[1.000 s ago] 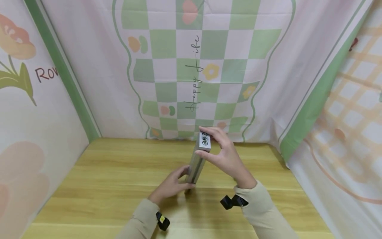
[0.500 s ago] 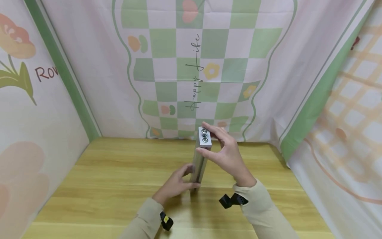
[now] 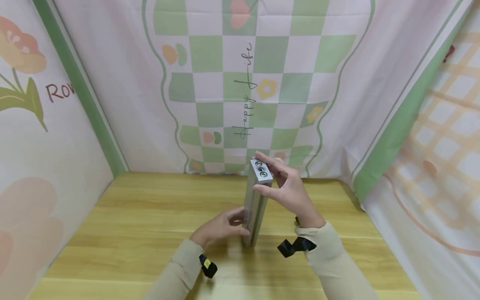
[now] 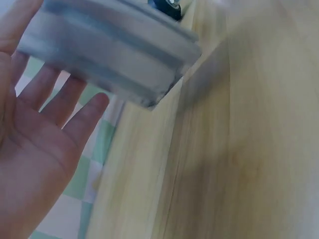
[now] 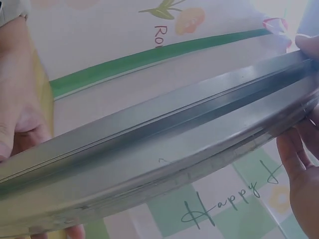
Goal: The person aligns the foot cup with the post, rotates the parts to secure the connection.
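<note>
A silver-grey aluminium profile (image 3: 258, 204), a long slotted bar with three round holes in its end face, stands nearly upright in the head view. My right hand (image 3: 294, 191) grips its top end, thumb on the near side and fingers on the far side. Low on the bar, my left hand (image 3: 219, 227) holds it between thumb and fingers; those fingers lie fairly straight behind the profile (image 4: 114, 45) in the left wrist view. Along the bar in the right wrist view runs a deep groove. Whether its lower end touches the table I cannot tell.
A light wooden table (image 3: 150, 258) lies below. Behind it hangs a white curtain (image 3: 300, 54) with green checks and lettering; printed cloth also closes both sides. Each wrist carries a small black camera, the right one (image 3: 296, 246) hanging near the bar.
The profile has come from leaning to more upright, shifting slightly right and turning about its length. Both hands went with it, the left hand moving right along its lower part.
</note>
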The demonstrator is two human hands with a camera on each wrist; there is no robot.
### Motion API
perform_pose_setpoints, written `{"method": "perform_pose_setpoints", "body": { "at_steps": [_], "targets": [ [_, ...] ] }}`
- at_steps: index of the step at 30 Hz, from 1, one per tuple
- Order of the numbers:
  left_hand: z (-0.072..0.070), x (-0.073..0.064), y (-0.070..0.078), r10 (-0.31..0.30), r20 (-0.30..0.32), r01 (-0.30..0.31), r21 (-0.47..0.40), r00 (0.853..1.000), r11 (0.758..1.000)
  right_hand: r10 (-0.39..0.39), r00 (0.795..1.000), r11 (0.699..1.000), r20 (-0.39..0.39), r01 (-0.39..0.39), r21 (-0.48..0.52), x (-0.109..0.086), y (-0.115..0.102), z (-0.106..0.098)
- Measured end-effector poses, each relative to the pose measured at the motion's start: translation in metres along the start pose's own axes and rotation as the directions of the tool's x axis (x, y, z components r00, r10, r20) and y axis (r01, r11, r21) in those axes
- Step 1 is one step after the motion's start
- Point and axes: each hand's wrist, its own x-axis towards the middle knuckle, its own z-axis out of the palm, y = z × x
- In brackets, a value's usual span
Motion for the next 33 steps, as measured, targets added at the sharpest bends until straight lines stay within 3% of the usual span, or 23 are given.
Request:
{"method": "perform_pose_setpoints", "body": {
  "at_steps": [8, 15, 21, 27, 33],
  "targets": [
    [-0.001, 0.003, -0.003, -0.009, 0.041, 0.011, -0.05, 0.999, 0.999, -0.003, 0.999, 0.999, 0.053, 0.001, 0.043, 0.0, 0.003, -0.003],
    [0.004, 0.005, -0.004, 0.011, 0.007, -0.011, -0.019, 1.0, 1.0, 0.012, 0.999, 0.999, 0.049, -0.015, 0.045, -0.004, 0.006, -0.008],
    [0.011, 0.008, 0.004, -0.013, -0.053, 0.012, -0.035, 0.999, 0.999, 0.031, 0.996, 0.998, 0.082, -0.035, 0.055, -0.005, 0.006, -0.006],
    [0.013, 0.01, 0.008, 0.004, -0.124, -0.007, -0.022, 0.992, 1.0, -0.027, 0.998, 1.0, 0.058, 0.027, 0.013, -0.003, 0.005, -0.002],
    [0.011, 0.009, 0.007, -0.008, -0.25, 0.013, 0.02, 0.968, 1.0, 0.005, 1.0, 0.998, -0.013, -0.005, -0.063, -0.006, 0.005, -0.002]
  ]
}}
